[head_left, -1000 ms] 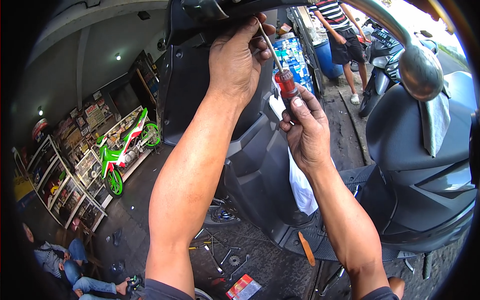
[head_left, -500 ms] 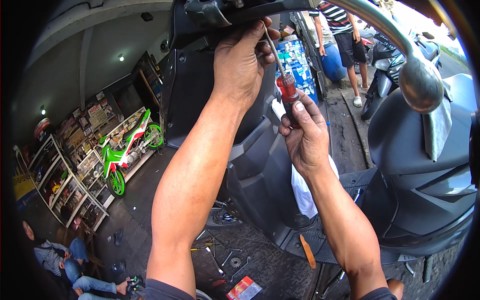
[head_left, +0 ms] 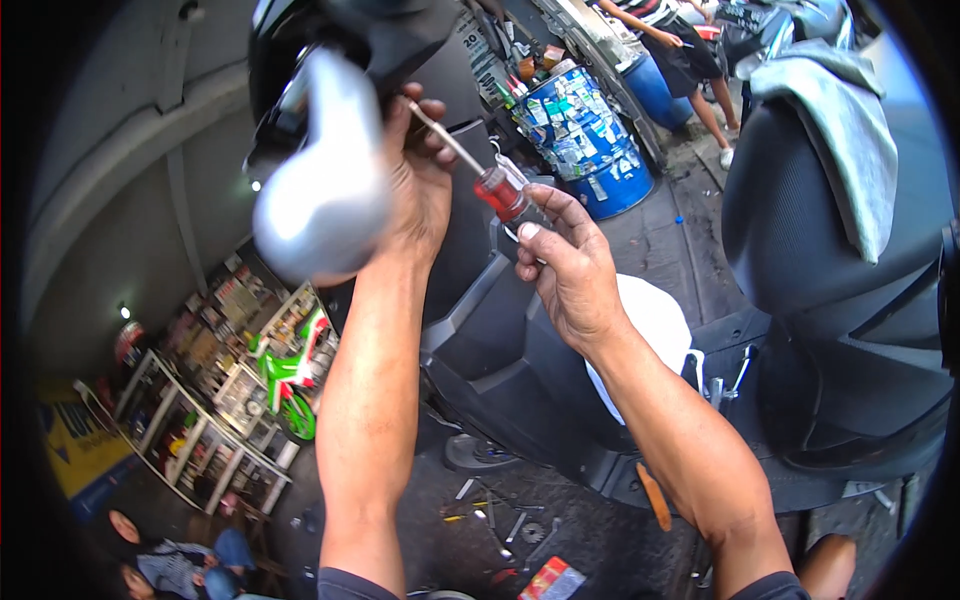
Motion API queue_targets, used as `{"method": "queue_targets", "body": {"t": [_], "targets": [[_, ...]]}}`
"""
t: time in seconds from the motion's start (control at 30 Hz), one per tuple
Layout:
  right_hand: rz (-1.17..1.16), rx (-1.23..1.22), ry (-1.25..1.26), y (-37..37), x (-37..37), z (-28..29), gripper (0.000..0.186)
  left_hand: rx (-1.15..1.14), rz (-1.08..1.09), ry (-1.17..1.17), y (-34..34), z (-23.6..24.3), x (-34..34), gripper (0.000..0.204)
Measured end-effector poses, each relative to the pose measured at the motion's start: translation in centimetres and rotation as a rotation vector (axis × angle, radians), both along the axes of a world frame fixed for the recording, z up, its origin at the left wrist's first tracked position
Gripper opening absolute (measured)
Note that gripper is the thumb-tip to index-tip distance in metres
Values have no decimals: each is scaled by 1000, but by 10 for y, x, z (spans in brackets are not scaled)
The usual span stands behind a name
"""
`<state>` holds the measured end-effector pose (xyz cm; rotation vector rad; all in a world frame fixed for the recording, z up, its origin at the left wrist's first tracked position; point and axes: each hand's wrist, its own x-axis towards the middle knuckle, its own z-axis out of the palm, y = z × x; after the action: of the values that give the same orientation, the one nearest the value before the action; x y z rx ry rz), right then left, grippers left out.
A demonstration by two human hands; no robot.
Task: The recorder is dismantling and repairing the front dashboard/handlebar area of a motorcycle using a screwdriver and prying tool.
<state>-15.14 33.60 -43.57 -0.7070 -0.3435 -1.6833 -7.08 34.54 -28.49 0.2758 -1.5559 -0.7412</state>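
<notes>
Between my two hands: red-handled screwdriver, slanted, tip end up

Screwdriver (head_left: 498,193) runs from my right hand (head_left: 575,265) up to my left hand (head_left: 422,195). Right: thumb and fingers grasping the handle, not a full fist. Left: fingers closed about the shaft near its tip; can't tell if they pinch anything else.

Doing it well, my judgement: let the left fingers guide the shaft, keep handle and shaft in one line, work from the right fingertips, no sideways push. Ease off if the tip slips; the left fingertips are right beside it.

Just above the left hand, dark scooter panelling (head_left: 415,40); tip contact unclear. Left of that hand, a blurred silver mirror (head_left: 325,200) blocks part of my view of it. Below the right hand, beside its wrist, white bag (head_left: 650,330). Farther beyond that hand, blue drum (head_left: 612,190). Well below both hands, loose tools (head_left: 494,537).
</notes>
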Motion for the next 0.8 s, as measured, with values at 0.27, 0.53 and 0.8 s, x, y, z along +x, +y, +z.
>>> {"method": "queue_targets", "body": {"t": [0.27,0.53,0.8], "targets": [[-35,5,61,-4,-8,-7,39,12,9,-68,1,3,1,18],[-97,-5,101,-12,-15,-4,38,-24,38,-61,4,3,4,19],[-104,1,109,-11,-16,-3,39,-23,47,-56,5,3,2,18]]}}
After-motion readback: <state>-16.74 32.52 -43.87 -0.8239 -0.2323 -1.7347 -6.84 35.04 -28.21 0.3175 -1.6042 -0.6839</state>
